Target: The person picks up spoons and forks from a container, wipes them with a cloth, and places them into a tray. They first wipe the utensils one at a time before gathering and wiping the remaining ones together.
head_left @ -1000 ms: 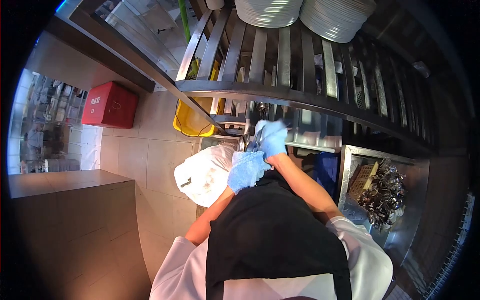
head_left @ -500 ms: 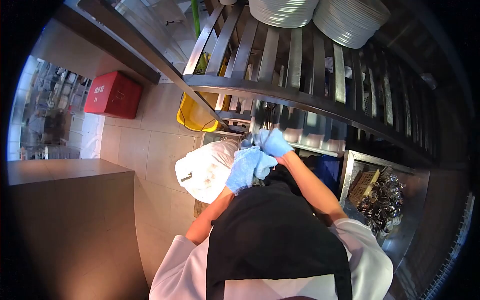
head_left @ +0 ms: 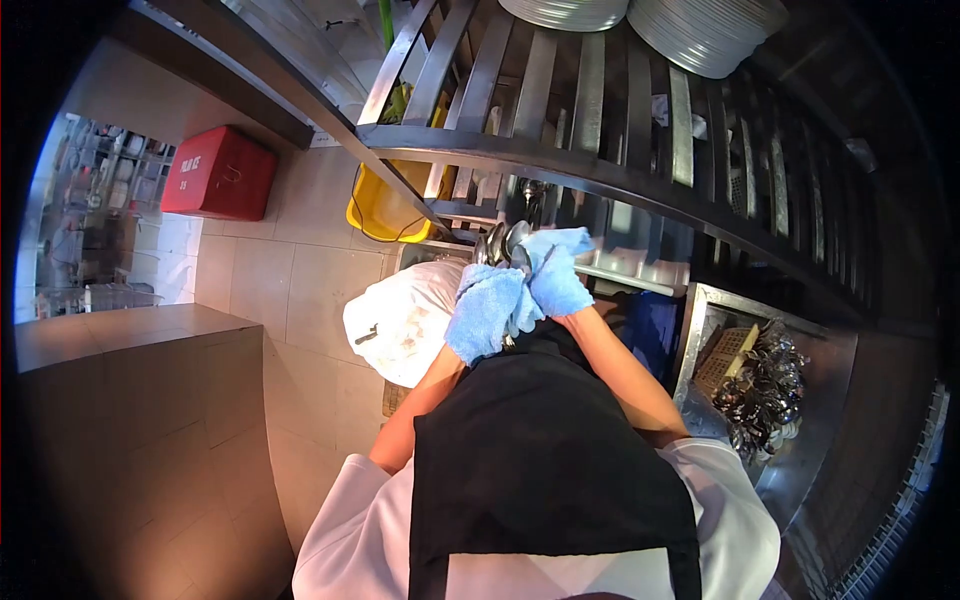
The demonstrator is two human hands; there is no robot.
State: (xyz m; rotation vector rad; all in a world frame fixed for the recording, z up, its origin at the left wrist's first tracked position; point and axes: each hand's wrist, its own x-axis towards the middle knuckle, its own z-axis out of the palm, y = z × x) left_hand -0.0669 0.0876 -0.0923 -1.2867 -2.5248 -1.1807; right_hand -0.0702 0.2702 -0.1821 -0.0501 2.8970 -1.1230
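Both hands meet at chest height under a slatted metal shelf (head_left: 560, 165). Left hand (head_left: 492, 305) — wrapped in a blue cloth (head_left: 466, 342) — is closed around the handles of a bunch of spoons (head_left: 503, 243), whose bowls stand up just above the cloth. Right hand (head_left: 558, 285), also covered in blue fabric, lies against the bunch just beside the bowls; how far it is closed, and whether it pinches a spoon, cannot be told. By the look of them, the spoons are stiff, light singly but weighty as a bundle, and slippery if wet — best gripped through the cloth at the handles. A tray of cutlery (head_left: 765, 395) lies to the right, a white bag (head_left: 400, 325) to the left.
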